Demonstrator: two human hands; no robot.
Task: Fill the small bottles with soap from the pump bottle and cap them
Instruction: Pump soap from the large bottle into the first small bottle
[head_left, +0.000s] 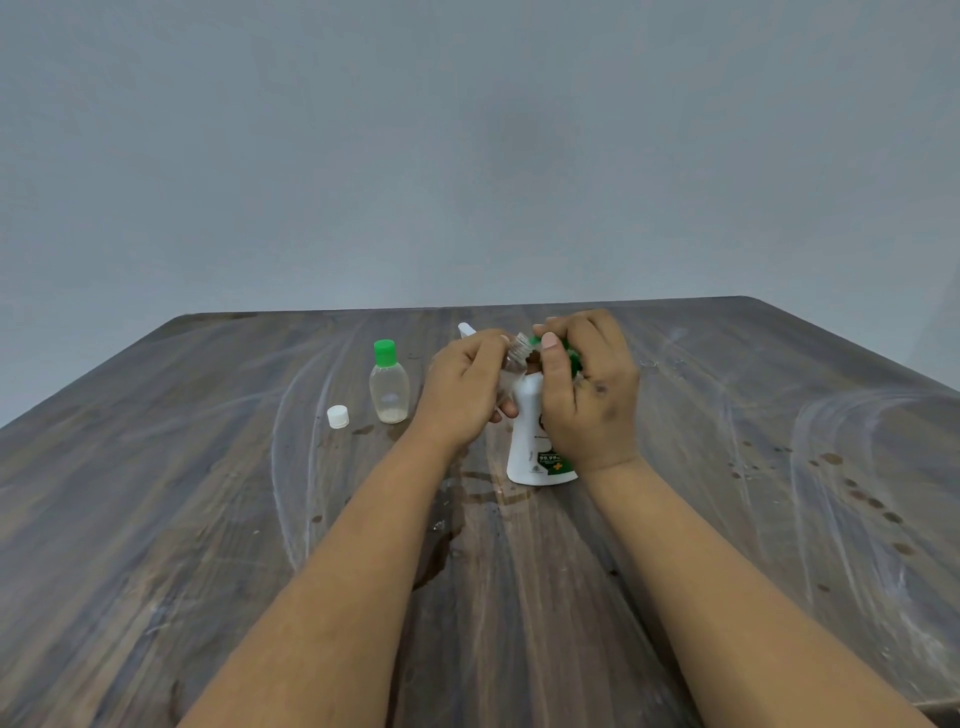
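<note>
A white pump bottle (529, 441) with a green label stands on the wooden table (208, 519) at the middle. My right hand (587, 384) wraps over its green pump head from the right, thumb on top. My left hand (462, 389) holds a small clear uncapped bottle (514, 358) tilted, its threaded neck right at the pump's spout. Left of my hands stands a second small clear bottle (388, 387) with a green cap, upright. A loose white cap (337, 417) lies on the table left of it.
A small white object (466, 329) pokes out behind my left hand. Wet spots and a puddle (441, 545) mark the table in front of the pump bottle, and dark drops (857, 493) dot the right side. A grey wall rises behind the table's far edge.
</note>
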